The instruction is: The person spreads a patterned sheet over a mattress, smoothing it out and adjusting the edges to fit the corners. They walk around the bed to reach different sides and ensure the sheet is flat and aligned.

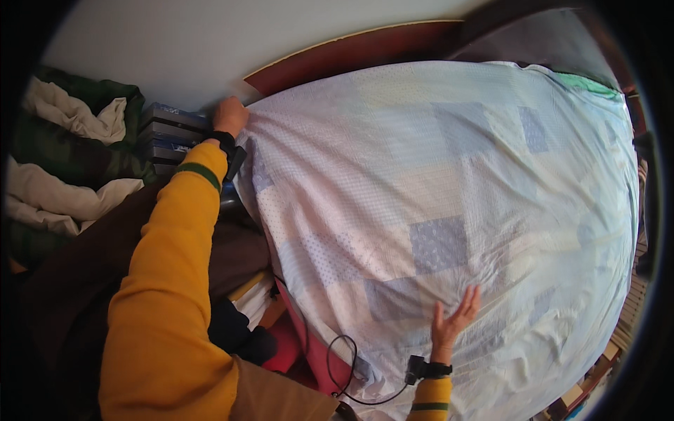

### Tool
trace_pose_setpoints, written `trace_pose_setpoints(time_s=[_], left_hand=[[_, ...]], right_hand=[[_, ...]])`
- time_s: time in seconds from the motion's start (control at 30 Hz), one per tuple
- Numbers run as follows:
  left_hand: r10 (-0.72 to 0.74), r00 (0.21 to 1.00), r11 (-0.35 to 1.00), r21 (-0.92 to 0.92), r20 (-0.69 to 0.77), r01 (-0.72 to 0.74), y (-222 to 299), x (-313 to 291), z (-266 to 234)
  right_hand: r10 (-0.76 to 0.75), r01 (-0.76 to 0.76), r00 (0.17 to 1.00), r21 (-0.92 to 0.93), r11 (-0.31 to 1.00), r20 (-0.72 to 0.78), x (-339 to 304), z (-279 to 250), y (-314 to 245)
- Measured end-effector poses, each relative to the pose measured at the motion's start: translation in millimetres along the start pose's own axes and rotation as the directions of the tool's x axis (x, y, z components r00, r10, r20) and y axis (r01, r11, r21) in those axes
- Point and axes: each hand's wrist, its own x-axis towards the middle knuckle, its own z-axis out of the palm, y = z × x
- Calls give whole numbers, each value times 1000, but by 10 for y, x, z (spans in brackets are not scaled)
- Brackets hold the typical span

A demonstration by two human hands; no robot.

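Observation:
A pale patchwork bed sheet (365,168) with blue and white squares spreads over the bed, creased in many folds. At its far left corner my left hand (230,116) is closed around the sheet's edge, and folds fan out from that grip. My right hand (455,324) is at the near side, over the sheet, fingers spread and holding nothing. Whether its palm presses on the cloth I cannot tell. Both wrists wear black bands, and a black cable (356,351) loops by the right one.
A dark red headboard (351,52) stands against the white wall. Left of the bed are stacked dark boxes (168,133) and folded camouflage bedding (77,151) with beige lining. Green cloth (586,84) shows at the far right corner. Red cloth (324,358) hangs below the sheet's near edge.

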Motion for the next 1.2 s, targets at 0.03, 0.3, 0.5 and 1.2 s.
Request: trace_pose_setpoints(time_s=[0.03, 0.3, 0.5, 1.2], left_hand=[[61, 997, 995, -81, -48, -65, 30, -80, 88], [237, 972, 855, -474, -7, -212, 199, -812, 540], [103, 969, 898, -397, -225, -188, -264, -829, 652], [-121, 993, 871, -479, 7, 109, -380, -1701, 913]], right_hand=[[73, -52, 986, -140, 989, 149, -109, 65, -49], [161, -103, 964, -263, 959, 212, -315, 383, 13], [117, -81, 982, -231, 970, 148, -306, 356, -42], [93, -45, 981, -264, 963, 173, -369, 382, 88]])
